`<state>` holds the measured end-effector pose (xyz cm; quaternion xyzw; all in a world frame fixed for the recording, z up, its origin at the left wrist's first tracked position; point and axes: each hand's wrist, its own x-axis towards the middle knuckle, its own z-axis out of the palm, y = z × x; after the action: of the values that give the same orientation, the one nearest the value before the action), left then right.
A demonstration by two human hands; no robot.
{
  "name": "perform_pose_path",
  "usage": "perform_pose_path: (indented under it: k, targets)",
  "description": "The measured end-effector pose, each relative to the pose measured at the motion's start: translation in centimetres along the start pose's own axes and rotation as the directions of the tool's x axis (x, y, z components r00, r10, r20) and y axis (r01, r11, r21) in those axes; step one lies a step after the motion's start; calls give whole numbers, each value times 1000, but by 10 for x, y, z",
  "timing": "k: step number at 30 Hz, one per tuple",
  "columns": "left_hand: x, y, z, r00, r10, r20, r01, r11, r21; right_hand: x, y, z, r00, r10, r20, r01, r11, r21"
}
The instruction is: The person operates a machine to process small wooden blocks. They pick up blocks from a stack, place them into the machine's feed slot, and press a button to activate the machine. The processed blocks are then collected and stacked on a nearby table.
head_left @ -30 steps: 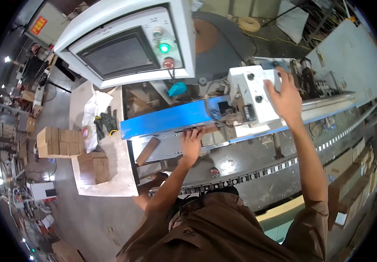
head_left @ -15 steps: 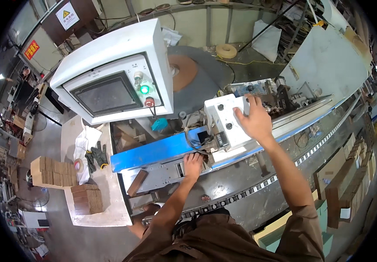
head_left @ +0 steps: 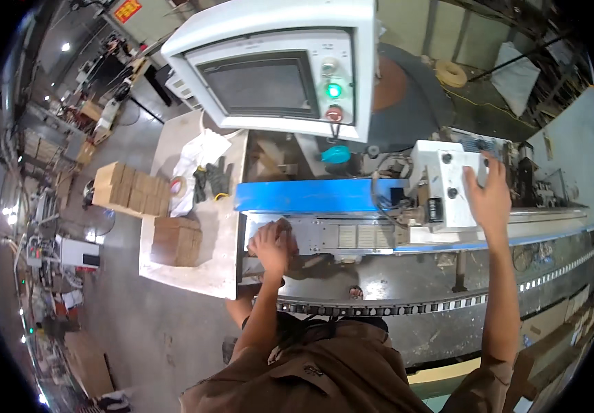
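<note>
My left hand (head_left: 268,246) is at the left end of the grey machine bed (head_left: 307,236), its fingers curled over a dark brown block (head_left: 287,238) that is mostly hidden under them. Resting on the white control box (head_left: 448,180) with black knobs, my right hand (head_left: 491,199) has its thumb and fingers apart near the knobs. Between the hands runs a blue cover (head_left: 310,196) along the back of the bed. A panel of pale strips (head_left: 357,236) shows in the bed, left of the control box.
A white console (head_left: 269,62) with a dark screen and a lit green button stands behind the bed. On the left table (head_left: 207,275) are stacked brown cardboard pieces (head_left: 176,241), a tape roll (head_left: 178,186) and dark gloves (head_left: 214,179). A roller track (head_left: 379,308) passes close before me.
My left hand has gone from the middle of the bed leftward to the brown block. My right hand stays on the control box. The view has turned, shifting the scene rightward.
</note>
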<state>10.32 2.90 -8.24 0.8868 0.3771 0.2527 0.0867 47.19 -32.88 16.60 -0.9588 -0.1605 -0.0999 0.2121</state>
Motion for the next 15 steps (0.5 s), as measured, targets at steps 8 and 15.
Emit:
perform_pose_path:
  k: [8,15]
  targets:
    - [-10,-73,-2,980,65,187,-99,979,177,4,-2,7,999,-37,-26,38,999,26]
    - [-3,-32,-14,988,107,112,-112,993,39,3,2,6,998,-49,-34,49,999,1]
